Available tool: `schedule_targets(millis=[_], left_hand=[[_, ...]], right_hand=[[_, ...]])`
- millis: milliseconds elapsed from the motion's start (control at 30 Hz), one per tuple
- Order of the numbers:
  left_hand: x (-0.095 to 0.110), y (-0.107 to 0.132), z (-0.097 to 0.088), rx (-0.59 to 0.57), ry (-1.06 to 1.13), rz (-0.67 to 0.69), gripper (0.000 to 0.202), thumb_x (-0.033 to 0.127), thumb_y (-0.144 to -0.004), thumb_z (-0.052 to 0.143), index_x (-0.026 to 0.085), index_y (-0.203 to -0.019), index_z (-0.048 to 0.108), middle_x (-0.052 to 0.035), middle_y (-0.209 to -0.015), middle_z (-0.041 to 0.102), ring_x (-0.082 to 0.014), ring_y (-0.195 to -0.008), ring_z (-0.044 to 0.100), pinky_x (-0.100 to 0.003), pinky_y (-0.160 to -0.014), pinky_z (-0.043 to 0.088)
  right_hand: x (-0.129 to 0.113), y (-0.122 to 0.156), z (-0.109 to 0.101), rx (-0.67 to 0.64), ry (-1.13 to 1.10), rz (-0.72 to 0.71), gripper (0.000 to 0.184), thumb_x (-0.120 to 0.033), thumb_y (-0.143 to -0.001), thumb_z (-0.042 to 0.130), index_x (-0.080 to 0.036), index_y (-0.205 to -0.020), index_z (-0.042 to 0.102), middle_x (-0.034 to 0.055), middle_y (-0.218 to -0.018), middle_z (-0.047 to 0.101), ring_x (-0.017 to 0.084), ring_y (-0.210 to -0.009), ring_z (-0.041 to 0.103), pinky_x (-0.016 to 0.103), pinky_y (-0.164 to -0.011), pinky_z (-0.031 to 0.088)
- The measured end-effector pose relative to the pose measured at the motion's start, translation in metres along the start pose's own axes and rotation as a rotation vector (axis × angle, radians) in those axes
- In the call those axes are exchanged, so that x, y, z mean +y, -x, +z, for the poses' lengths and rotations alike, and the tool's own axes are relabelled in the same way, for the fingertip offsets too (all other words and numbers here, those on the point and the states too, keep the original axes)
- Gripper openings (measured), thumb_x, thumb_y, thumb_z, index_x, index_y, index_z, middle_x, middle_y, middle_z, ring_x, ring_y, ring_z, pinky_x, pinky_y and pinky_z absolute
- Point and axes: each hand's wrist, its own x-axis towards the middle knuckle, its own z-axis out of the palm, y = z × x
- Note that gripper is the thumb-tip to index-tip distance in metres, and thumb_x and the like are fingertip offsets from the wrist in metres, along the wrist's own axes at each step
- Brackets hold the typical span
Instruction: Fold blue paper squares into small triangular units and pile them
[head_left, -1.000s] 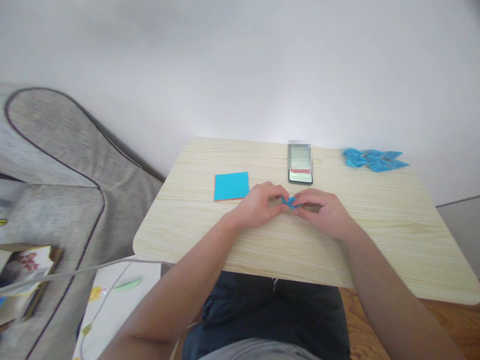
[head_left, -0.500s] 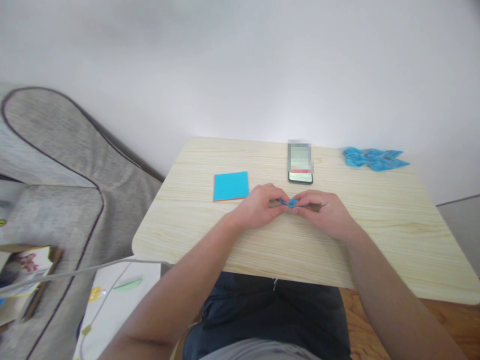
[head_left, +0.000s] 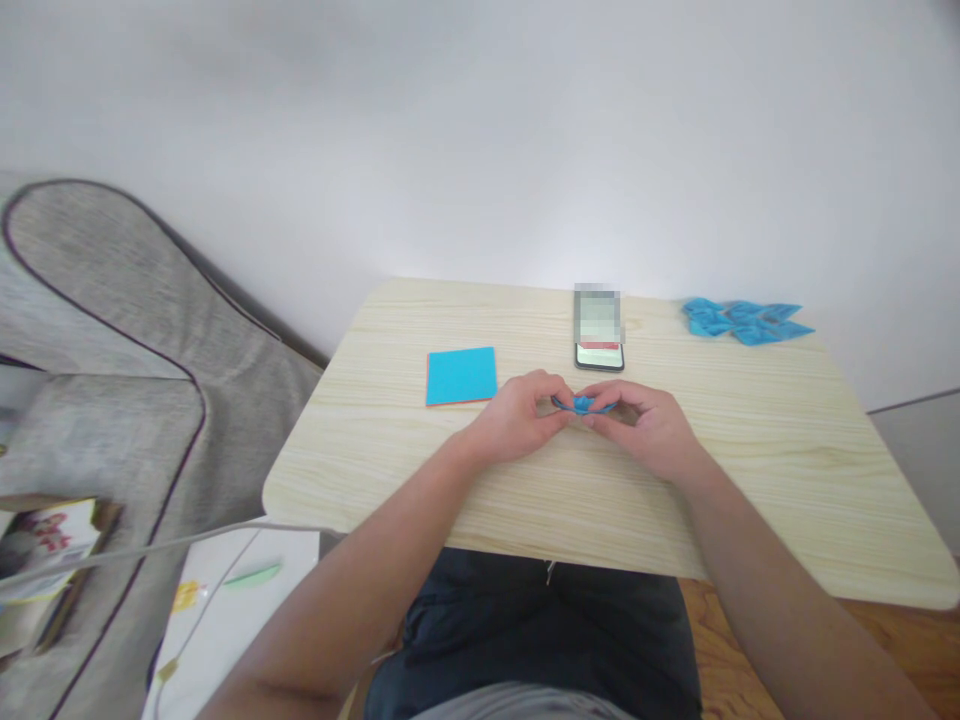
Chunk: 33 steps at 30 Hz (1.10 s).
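A small folded piece of blue paper (head_left: 583, 403) is pinched between my two hands over the middle of a light wooden table (head_left: 787, 470). My left hand (head_left: 519, 415) grips its left end with curled fingers. My right hand (head_left: 643, 425) grips its right end the same way. Both wrists rest on the tabletop. Most of the paper is hidden by my fingertips.
A stack of blue square paper (head_left: 462, 375) lies left of my hands. A phone (head_left: 599, 328) lies just beyond them. Several folded blue paper pieces (head_left: 745, 320) sit at the far right corner. A grey sofa (head_left: 112, 330) stands to the left, a white cable (head_left: 150, 545) below it.
The blue paper has spread a little wider between my fingertips, and my hands have shifted slightly. Nothing else on the table moved.
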Motion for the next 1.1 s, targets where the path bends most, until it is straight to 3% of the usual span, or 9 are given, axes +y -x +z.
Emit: schedule_targets(millis=[400,600,833,1100], left_hand=[[0.004,0.001,0.005,0.097,0.049,-0.01,0.005,0.02,-0.085,0.072,0.018,-0.088,0.069,-0.0033,-0.091,0.072,-0.017,-0.088,0.067,-0.032,-0.085,0.052],[0.007,0.0,0.008,0.127,0.065,0.049,0.004,0.018,-0.087,0.068,0.018,-0.088,0.065,-0.0012,-0.089,0.069,-0.0142,-0.085,0.064,-0.028,-0.082,0.05],[0.005,0.0,0.01,0.176,0.044,0.021,0.011,0.019,-0.085,0.071,0.02,-0.089,0.061,0.0006,-0.087,0.065,-0.0139,-0.084,0.063,-0.028,-0.08,0.05],[0.003,0.0,0.011,0.183,0.084,0.01,0.027,0.014,-0.083,0.072,0.022,-0.105,0.058,0.0,-0.103,0.067,-0.014,-0.094,0.069,-0.027,-0.086,0.051]], right_hand=[[0.006,-0.002,0.004,0.045,-0.231,-0.006,0.015,-0.028,-0.077,0.085,-0.022,-0.084,0.073,0.0063,-0.107,0.076,0.021,-0.1,0.071,0.039,-0.094,0.055],[0.006,-0.003,0.005,0.076,-0.281,0.009,0.022,-0.026,-0.077,0.085,-0.023,-0.091,0.069,0.0037,-0.097,0.075,0.018,-0.089,0.069,0.035,-0.085,0.055],[0.006,-0.003,0.006,0.111,-0.271,0.042,0.028,-0.029,-0.077,0.085,-0.023,-0.097,0.066,0.0023,-0.091,0.072,0.017,-0.084,0.068,0.032,-0.077,0.054],[0.007,-0.004,0.006,0.122,-0.248,0.125,0.037,-0.033,-0.074,0.087,-0.023,-0.107,0.071,0.0041,-0.093,0.077,0.018,-0.08,0.071,0.032,-0.073,0.055]])
